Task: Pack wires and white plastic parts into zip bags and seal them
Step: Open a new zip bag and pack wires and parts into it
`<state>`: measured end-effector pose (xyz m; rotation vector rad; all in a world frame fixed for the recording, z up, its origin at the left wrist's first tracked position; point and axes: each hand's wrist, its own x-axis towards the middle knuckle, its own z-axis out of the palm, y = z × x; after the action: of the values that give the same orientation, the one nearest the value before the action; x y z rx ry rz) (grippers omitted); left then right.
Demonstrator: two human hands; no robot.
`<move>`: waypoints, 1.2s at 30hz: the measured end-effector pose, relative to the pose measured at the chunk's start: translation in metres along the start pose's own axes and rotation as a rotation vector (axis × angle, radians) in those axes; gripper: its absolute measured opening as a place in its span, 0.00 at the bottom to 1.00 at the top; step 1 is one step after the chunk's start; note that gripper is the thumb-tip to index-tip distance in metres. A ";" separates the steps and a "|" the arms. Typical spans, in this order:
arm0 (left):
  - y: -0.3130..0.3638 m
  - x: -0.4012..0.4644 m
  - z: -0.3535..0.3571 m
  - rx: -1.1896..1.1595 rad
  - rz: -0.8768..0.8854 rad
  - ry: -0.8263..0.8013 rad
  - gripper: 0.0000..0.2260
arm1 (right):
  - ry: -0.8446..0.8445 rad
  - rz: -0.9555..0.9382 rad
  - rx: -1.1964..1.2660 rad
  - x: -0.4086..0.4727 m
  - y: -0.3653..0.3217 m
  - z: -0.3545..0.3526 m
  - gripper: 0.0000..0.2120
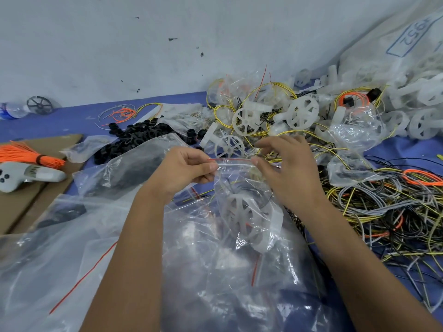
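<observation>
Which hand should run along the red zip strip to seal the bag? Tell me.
Probably right. The left hand grips the zip strip at one end, anchoring the bag; the right hand pinches the other end.

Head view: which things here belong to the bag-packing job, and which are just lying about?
Part of the job:
zip bag, pinched at its red strip by the left hand and right hand
white wheel inside it
loose wires
white wheels

Lying about:
orange bundle
grey controller
water bottle
black rings
</observation>
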<state>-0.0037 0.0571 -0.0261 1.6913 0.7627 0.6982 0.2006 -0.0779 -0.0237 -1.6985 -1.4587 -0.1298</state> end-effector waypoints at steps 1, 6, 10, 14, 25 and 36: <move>0.000 0.000 0.000 0.008 0.009 0.004 0.03 | -0.080 -0.030 -0.080 0.009 -0.005 0.000 0.13; -0.003 0.001 -0.001 -0.004 0.038 -0.029 0.04 | -0.471 -0.088 -0.042 0.049 -0.022 0.005 0.06; -0.003 0.001 -0.001 -0.006 0.085 -0.030 0.05 | -0.571 -0.130 0.046 0.061 -0.026 0.015 0.05; -0.004 0.001 -0.003 -0.004 0.123 0.015 0.03 | -0.614 -0.098 0.102 0.068 -0.024 0.026 0.03; -0.013 0.004 -0.004 0.032 0.146 0.059 0.05 | -0.623 -0.151 0.193 0.070 -0.019 0.036 0.03; -0.016 0.005 0.000 0.062 0.125 0.060 0.06 | -0.587 -0.145 0.139 0.069 -0.013 0.034 0.03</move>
<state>-0.0027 0.0647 -0.0408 1.7932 0.7314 0.8226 0.1963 -0.0042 0.0021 -1.5842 -1.9649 0.4179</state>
